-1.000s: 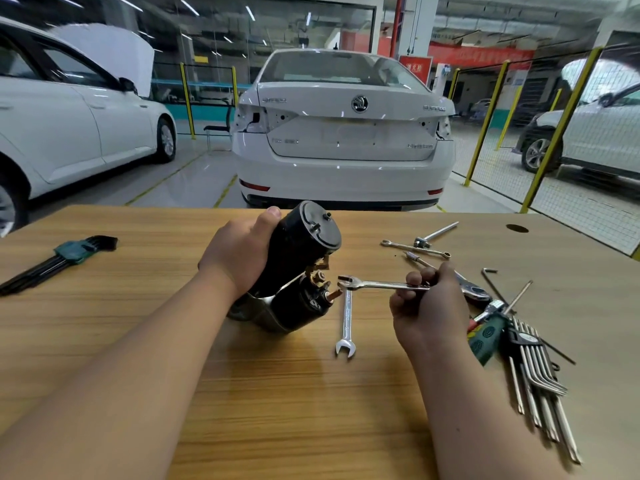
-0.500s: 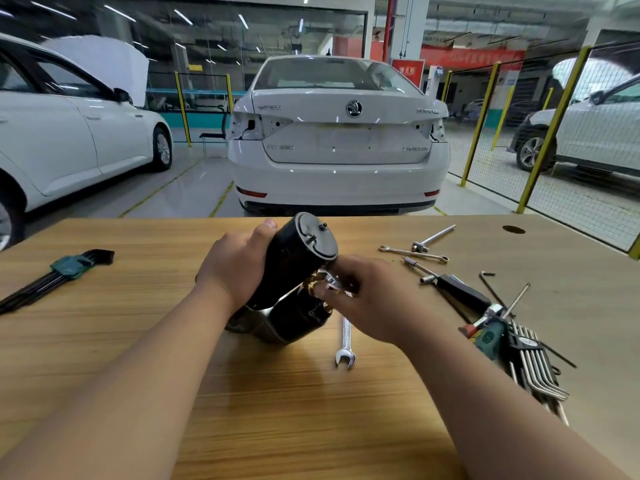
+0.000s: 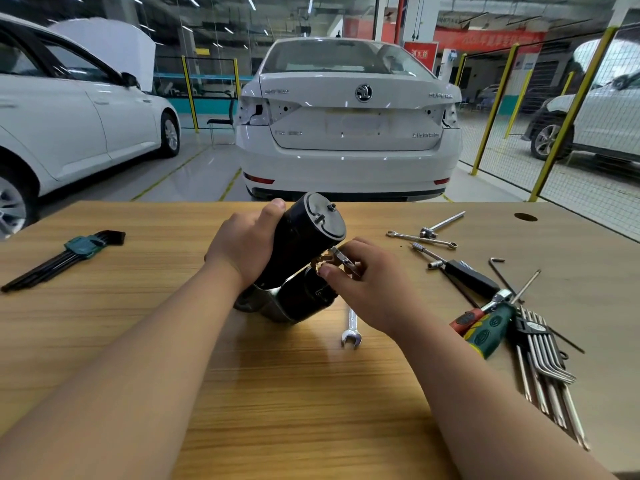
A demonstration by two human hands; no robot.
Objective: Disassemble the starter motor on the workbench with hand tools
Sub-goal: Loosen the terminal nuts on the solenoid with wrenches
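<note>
Wood-grain workbench (image 3: 311, 393), white sedan (image 3: 346, 140) beyond. Mid-bench sits tilted black cylindrical starter motor (image 3: 301, 237); L hand (image 3: 247, 244) wraps its body, R hand (image 3: 370, 289) pinches small silver spanner (image 3: 341, 257) at copper terminal (image 3: 320, 260).

Black cylindrical starter motor (image 3: 304, 258) tilted at ctr of wooden workbench (image 3: 277, 393). Left hand (image 3: 242, 244) on its L side, right hand (image 3: 367, 282) on its R w/ small steel spanner (image 3: 341, 258) at the motor's R side. Longer steel spanner (image 3: 351, 330) lies on bench just in front-R of motor. Black hex-key set (image 3: 65, 256) far L, silver hex-key bundle (image 3: 543, 355) far R. White saloon car (image 3: 349, 133) behind bench.
</note>
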